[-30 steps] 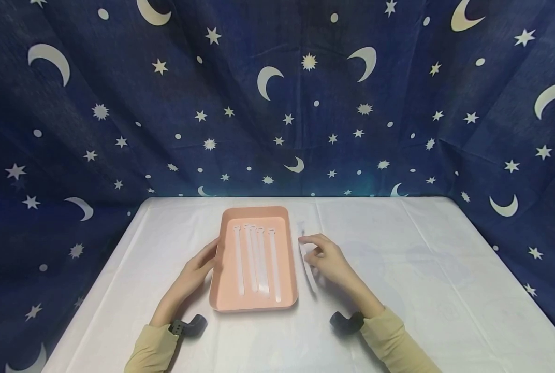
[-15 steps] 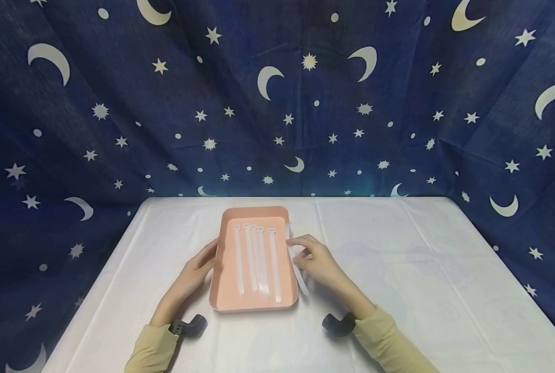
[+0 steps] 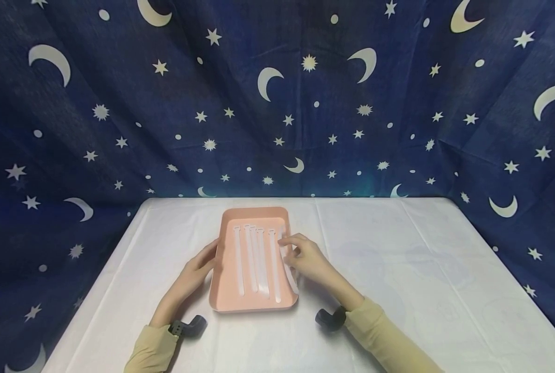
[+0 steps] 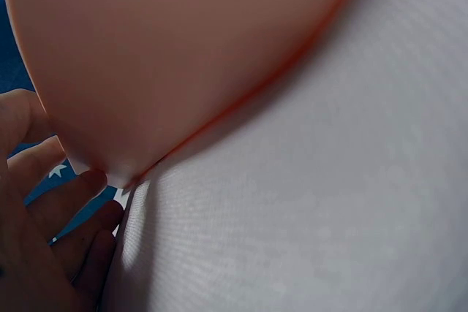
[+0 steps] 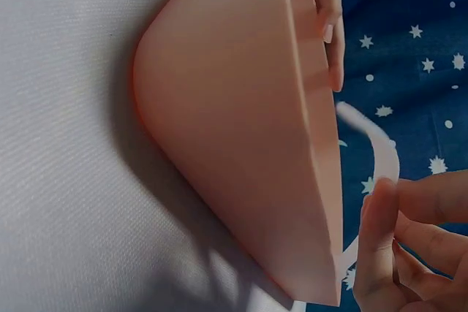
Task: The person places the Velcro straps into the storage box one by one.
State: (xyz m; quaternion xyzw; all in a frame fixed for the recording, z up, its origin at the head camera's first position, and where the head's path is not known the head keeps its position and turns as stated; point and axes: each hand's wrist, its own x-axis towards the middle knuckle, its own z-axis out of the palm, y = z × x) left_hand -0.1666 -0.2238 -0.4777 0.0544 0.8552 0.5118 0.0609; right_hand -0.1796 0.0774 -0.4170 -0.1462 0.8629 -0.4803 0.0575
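Observation:
A shallow pink tray (image 3: 226,298) lies on the table, several thin white straps (image 3: 275,274) with slotted heads lying lengthwise in it. At its left side my left hand (image 3: 195,270) holds the tray wall, fingers at the rim in the left wrist view. My right hand (image 3: 309,261) pinches another white strap (image 3: 290,277) between thumb and fingers, over the tray's right wall. Seen from the right wrist, this strap (image 5: 384,155) bends above the rim, and part of it is hidden behind the wall.
A white cloth covers the table (image 3: 398,290). Behind it hangs a dark blue curtain (image 3: 240,103) with moons and stars. Each wrist carries a black camera mount (image 3: 193,326) close over the cloth.
My right hand has moved left with its strap, from beside the tray to over its right wall. The left hand and tray have stayed in place.

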